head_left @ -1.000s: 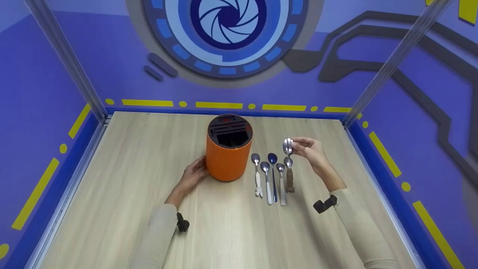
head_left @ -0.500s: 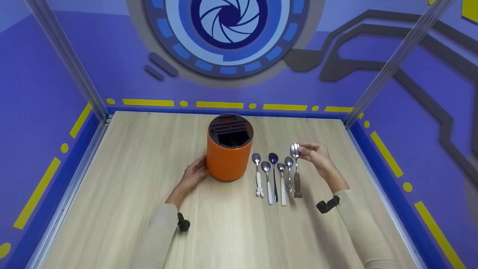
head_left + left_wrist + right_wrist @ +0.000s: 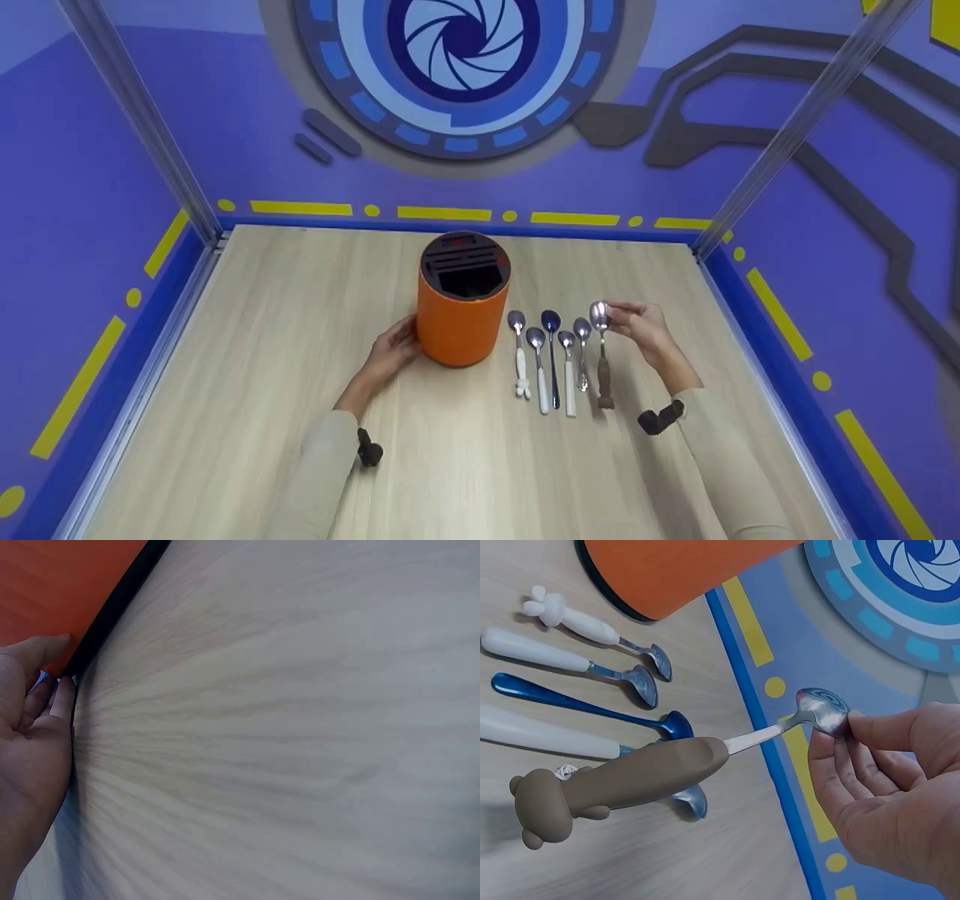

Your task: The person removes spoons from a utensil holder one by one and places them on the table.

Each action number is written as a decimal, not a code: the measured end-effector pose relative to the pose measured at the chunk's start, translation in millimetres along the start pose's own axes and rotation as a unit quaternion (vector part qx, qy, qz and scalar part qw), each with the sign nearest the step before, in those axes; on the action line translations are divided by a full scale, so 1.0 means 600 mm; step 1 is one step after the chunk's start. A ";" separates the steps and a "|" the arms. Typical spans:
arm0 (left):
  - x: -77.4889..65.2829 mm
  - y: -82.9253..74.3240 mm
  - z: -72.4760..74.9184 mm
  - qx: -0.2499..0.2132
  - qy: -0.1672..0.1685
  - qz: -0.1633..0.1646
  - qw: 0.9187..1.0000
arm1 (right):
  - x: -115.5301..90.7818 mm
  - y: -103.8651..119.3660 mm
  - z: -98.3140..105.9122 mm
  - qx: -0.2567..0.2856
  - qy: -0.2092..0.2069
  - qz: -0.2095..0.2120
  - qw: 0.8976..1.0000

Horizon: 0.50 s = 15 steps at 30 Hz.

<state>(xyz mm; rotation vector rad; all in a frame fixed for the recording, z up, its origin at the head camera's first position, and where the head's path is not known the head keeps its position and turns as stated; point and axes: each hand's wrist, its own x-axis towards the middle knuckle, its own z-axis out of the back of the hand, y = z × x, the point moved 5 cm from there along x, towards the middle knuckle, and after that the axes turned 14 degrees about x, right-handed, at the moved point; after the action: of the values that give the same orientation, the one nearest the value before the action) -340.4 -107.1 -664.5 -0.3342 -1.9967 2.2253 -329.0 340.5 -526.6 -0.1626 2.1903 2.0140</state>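
My right hand (image 3: 646, 331) pinches the silver bowl of a spoon (image 3: 645, 781) with a brown, bear-shaped handle. The spoon points handle-down toward me, right of a row of other spoons, and its bowl is between thumb and fingertips in the right wrist view. My left hand (image 3: 390, 351) rests against the lower left side of an orange cylindrical knife block (image 3: 457, 330) with a black slotted top. In the left wrist view, the thumb (image 3: 52, 649) lies on the orange wall and the other fingers reach the black base edge; some fingertips are hidden.
Side by side right of the block lie a white bunny-handled spoon (image 3: 521, 364), two white-handled spoons, a dark blue spoon (image 3: 554, 367) and a small silver spoon (image 3: 582, 352). A printed blue wall (image 3: 450, 187) stands behind the wooden table (image 3: 300, 300).
My right hand has moved right and toward me with the brown-handled spoon, away from over the small silver spoon, which now shows fully. My left hand stays at the knife block.
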 end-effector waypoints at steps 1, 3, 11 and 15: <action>0.000 -0.001 0.000 -0.001 0.001 0.000 1.000 | 0.001 -0.001 0.001 0.010 0.001 -0.002 1.000; 0.001 -0.003 0.001 -0.006 0.003 0.002 1.000 | 0.002 -0.005 0.004 0.022 0.000 -0.006 1.000; 0.003 0.002 0.003 0.012 -0.006 0.012 1.000 | 0.007 -0.020 0.020 0.012 -0.006 -0.015 1.000; 0.002 0.004 0.002 0.012 -0.005 0.015 1.000 | 0.010 -0.026 0.030 0.008 -0.009 -0.023 1.000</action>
<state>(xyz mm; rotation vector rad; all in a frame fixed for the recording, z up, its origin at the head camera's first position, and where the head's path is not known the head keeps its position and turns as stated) -341.8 -107.9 -666.7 -0.3539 -1.9804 2.2712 -331.4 357.0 -544.4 -0.1897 2.1712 1.9666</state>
